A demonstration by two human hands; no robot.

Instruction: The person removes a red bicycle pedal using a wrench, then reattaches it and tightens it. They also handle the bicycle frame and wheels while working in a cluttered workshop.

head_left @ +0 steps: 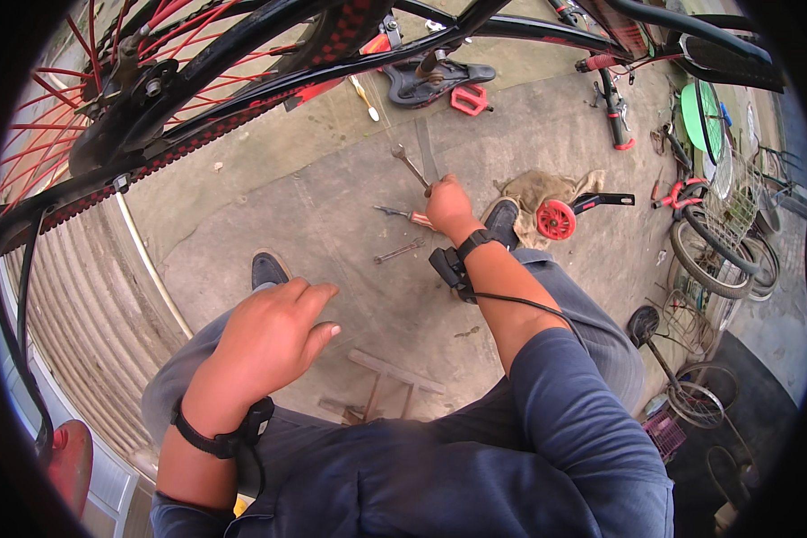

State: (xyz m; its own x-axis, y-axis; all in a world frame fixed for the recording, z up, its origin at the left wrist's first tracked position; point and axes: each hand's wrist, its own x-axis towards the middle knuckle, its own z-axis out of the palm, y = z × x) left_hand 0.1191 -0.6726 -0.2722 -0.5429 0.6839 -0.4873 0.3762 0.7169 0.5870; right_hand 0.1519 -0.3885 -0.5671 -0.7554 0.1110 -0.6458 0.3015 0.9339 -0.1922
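Note:
My right hand [451, 210] is closed around the lower end of a metal spanner [410, 167], whose open jaw points up and away over the ground. Just left of that hand lies a tool with a red handle [420, 220] and a dark tip. A second spanner [399, 251] rests on the ground nearer to me. My left hand [273, 336] hovers in front of my left knee, palm down, thumb apart from its loosely bent fingers, with nothing in it. Across the top stretches a black bicycle frame [359, 61] with a red-spoked wheel [54, 134].
Beyond the tools lie a black saddle [439, 81] and a red pedal [471, 99]. A brown rag [538, 193] and a red wheel-like part [556, 220] sit by my right shoe [502, 221]. Bicycle wheels [708, 255] and a wire basket [731, 193] crowd the right side.

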